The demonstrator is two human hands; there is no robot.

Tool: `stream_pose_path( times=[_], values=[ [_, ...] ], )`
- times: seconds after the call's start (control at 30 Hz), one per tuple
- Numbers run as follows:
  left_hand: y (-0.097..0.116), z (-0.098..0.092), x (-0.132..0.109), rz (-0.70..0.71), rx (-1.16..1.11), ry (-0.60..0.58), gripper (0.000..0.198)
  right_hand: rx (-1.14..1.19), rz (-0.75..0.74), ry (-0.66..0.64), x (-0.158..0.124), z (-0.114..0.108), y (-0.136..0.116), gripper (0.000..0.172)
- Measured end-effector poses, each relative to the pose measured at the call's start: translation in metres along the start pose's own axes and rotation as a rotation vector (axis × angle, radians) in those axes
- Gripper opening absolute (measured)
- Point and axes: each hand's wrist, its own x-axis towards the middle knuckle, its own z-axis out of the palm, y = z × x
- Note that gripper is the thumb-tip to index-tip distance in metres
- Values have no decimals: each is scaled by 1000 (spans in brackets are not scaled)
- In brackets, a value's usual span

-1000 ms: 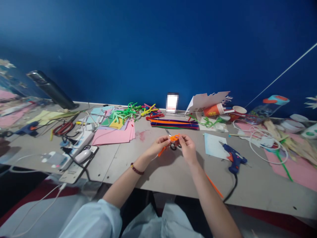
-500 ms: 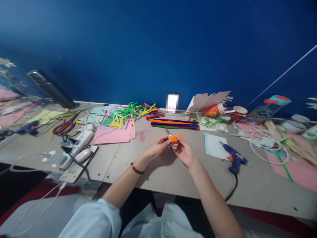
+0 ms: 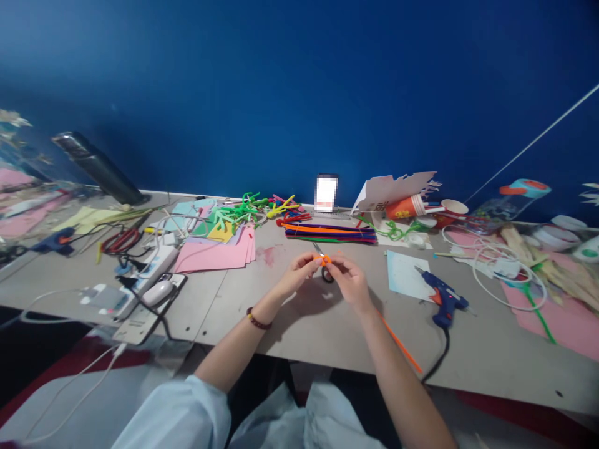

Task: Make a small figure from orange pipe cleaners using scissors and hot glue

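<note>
Between my two hands, above the middle of the table, is a small bent orange pipe cleaner (image 3: 324, 259). My left hand (image 3: 301, 272) pinches it from the left, fingers closed. From the other side, my right hand (image 3: 349, 282) grips it with thumb and fingertips. Scissors (image 3: 327, 275) lie on the table just beneath, their dark handle and blade tip showing; the hands hide the rest. A straight orange pipe cleaner (image 3: 400, 344) rests beside my right forearm, partly covered by it. Behind the hands is a bundle of coloured pipe cleaners (image 3: 330, 234).
A blue glue gun (image 3: 447, 299) lies at right by a light-blue paper (image 3: 405, 274). At left are pink paper sheets (image 3: 215, 255), green pipe-cleaner shapes (image 3: 238, 211) and a power strip (image 3: 150, 274). A phone (image 3: 326, 193) stands against the wall; paper cups (image 3: 407, 207) lie further right.
My right hand has turned and moved slightly right, uncovering the scissors' handle. The orange piece has shifted a little left and up. More of the straight orange pipe cleaner shows beside my right forearm.
</note>
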Motion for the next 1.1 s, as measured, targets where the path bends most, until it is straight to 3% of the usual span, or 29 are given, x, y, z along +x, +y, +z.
stream_pose_path(
  times=[0.13, 0.37, 0.53, 0.73, 0.9, 1.1],
  values=[
    [1, 2, -2, -36, -62, -71, 36, -9, -30, 12, 2, -3, 6, 17],
    [-4, 9, -1, -24, -124, -64, 30, 364, 272, -13, 2, 0, 17, 28],
    [-8, 6, 2, -47, -163, -8, 28, 589, 327, 7, 3, -1, 15, 26],
    [-4, 4, 2, -102, -207, -44, 29, 594, 365, -70, 4, -11, 10, 23],
    [-3, 2, 4, -142, -291, -143, 34, 385, 233, -138, 3, -8, 12, 35],
    [-3, -1, 4, -172, -350, -164, 34, -268, -152, -20, 1, -5, 17, 30]
  ],
)
